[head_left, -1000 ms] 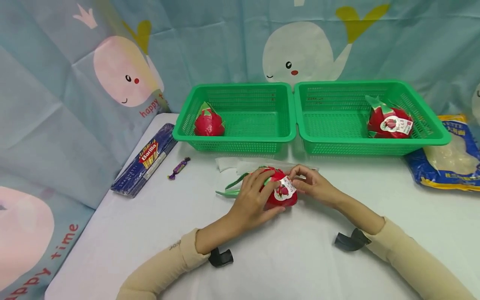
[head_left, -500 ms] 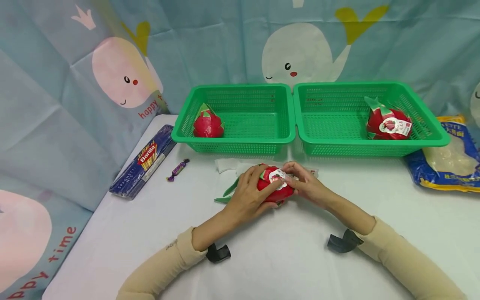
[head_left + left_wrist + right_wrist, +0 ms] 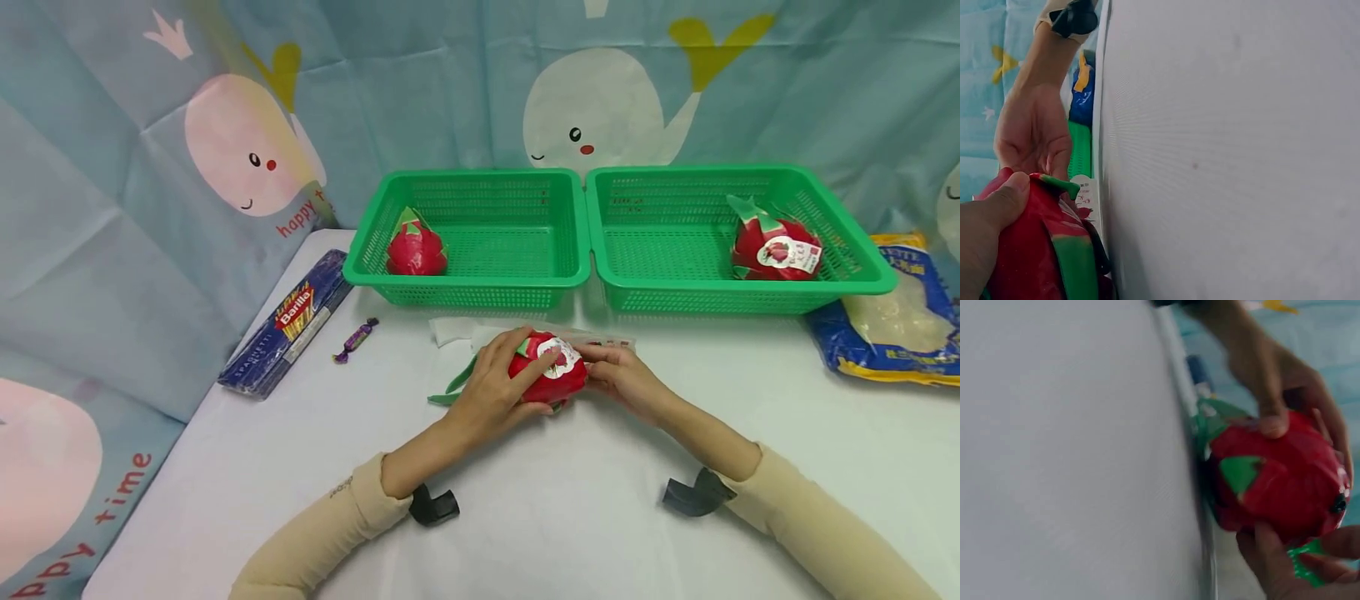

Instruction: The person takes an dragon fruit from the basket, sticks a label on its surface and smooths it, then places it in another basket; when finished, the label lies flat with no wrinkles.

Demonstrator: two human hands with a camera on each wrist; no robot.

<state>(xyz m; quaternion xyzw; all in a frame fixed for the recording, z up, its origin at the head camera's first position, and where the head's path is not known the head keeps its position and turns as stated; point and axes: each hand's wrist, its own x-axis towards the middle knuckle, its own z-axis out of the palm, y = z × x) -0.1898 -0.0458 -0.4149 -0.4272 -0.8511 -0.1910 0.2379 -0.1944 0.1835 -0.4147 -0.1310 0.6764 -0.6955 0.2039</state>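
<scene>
In my head view the dragon fruit [image 3: 553, 390] sits mid-frame, on or just above the surface [image 3: 570, 508], with the left green basket [image 3: 465, 294] off at eleven o'clock and the right green basket [image 3: 750, 298] at two. My left hand [image 3: 487, 385] grips it from nine, index finger across the round label [image 3: 568, 357]. My right hand [image 3: 632, 382] touches its three o'clock end; whether it pinches or only presses there, I can't tell. The step looks like settling the label: I'd hold steady on the left, without denting the skin, and smooth outward from the label's centre.
</scene>
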